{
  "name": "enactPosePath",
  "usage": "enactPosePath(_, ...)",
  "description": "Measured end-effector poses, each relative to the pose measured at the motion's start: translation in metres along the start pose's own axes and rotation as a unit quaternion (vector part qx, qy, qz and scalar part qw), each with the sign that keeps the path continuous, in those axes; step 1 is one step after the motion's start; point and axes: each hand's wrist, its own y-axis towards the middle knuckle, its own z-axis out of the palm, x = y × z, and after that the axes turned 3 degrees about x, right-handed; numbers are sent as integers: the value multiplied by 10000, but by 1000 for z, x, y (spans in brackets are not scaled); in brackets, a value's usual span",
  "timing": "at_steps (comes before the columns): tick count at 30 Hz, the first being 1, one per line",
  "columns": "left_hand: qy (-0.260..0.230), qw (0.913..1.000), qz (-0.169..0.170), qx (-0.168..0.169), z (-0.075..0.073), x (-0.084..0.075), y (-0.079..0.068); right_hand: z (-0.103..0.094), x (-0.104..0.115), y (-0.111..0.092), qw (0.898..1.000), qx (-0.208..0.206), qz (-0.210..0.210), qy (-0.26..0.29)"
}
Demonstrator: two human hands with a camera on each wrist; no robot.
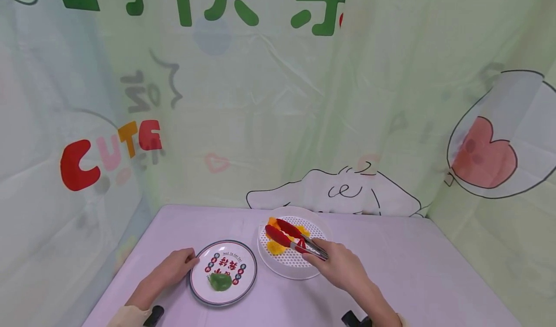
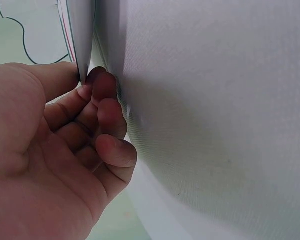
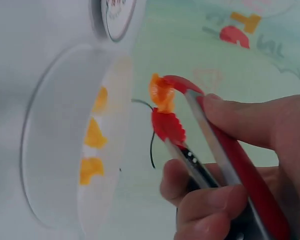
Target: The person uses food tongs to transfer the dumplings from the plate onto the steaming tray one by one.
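My left hand (image 1: 173, 267) pinches the left rim of a white plate (image 1: 244, 275) with red lettering and a dark edge. Thumb and forefinger meet at that rim in the left wrist view. On the plate lies a crumpled green piece (image 1: 220, 282). My right hand (image 1: 343, 265) grips metal tongs (image 1: 309, 245) with red tips, over a round white draining basket (image 1: 278, 269). Between the tong tips sits an orange piece (image 3: 161, 93), held above the basket in the right wrist view. Several yellow pieces (image 3: 93, 134) lie in the basket.
Plate and basket stand side by side on a pale cloth-covered table (image 1: 382, 254). A printed curtain (image 1: 269, 100) hangs behind the table and along both sides.
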Motion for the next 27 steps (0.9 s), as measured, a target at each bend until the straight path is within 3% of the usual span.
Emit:
enactPosePath(12,-4,10000,-89,28,0,0,0,-35,-32,2,9960,419,192,-772)
enactPosePath(19,-6,9999,-111,74,1,1,2,-38,-37,8,9910,935,385,-878)
enactPosePath(27,9,9999,-151,66,1,1,2,-37,-40,12,9903,1071,381,-800)
